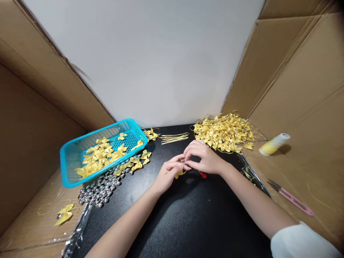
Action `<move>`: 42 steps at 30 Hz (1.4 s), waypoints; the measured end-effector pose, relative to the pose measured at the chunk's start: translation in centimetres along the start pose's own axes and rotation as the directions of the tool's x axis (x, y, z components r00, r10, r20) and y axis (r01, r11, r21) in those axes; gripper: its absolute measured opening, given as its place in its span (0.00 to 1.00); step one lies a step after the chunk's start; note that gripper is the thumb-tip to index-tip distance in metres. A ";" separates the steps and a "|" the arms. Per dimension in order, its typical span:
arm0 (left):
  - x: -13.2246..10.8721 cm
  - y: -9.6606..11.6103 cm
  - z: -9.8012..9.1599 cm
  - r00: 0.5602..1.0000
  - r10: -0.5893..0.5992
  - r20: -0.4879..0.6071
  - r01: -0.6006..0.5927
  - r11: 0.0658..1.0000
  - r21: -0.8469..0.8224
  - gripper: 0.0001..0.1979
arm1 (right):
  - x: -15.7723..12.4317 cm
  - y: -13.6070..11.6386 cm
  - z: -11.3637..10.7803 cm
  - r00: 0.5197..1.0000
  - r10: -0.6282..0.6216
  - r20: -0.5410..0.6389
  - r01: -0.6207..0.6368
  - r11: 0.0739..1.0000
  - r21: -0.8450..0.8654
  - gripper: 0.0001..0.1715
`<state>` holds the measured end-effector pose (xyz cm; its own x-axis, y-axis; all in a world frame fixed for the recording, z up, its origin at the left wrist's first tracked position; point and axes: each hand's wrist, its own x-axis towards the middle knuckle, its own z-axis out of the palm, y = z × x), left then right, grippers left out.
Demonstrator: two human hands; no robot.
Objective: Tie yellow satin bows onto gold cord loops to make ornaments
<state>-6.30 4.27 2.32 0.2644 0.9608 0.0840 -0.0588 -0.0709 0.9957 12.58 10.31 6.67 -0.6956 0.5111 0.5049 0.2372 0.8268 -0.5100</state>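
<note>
Head view: cardboard (285, 71) flanks black table (201, 225) beneath hands (168, 175) (202, 157)

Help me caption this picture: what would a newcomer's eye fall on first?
Likely the turquoise basket of yellow ribbon bows at left, silver beads along its near side. Next, the heap of yellow bows, far right on the black tabletop. Nearer, at centre, the left hand and right hand meet at a partly hidden yellow piece.

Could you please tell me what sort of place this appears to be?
It looks like a small handcraft workstation, perhaps for bow-making: a turquoise plastic basket of yellow ribbon bows, a heap of silver beads and a pink-handled thread snipper.
</note>
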 end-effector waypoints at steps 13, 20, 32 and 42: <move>-2.2 -0.5 -1.4 0.933 0.249 0.260 -0.357 0.538 0.764 0.33 | -0.5 0.2 -3.3 0.943 0.228 0.242 -0.239 0.971 0.018 0.07; -4.0 -1.6 -1.9 0.908 0.046 0.415 -0.404 0.352 0.844 0.35 | -0.8 0.9 -3.8 0.900 0.349 0.262 -0.352 0.935 -0.039 0.08; -4.7 -1.3 -3.0 0.891 0.031 0.453 -0.429 0.385 0.817 0.24 | -0.8 1.7 -3.4 0.898 0.377 0.226 -0.369 0.926 -0.079 0.09; -0.1 1.4 -0.8 0.941 0.337 -0.023 -0.214 0.648 0.731 0.10 | -0.2 0.4 -2.2 0.953 0.263 0.153 -0.262 0.965 -0.023 0.08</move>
<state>-7.15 4.25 3.68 0.2064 0.8866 0.4139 0.6086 -0.4475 0.6552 14.29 11.08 7.84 -0.7038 0.6684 0.2407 0.4273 0.6689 -0.6082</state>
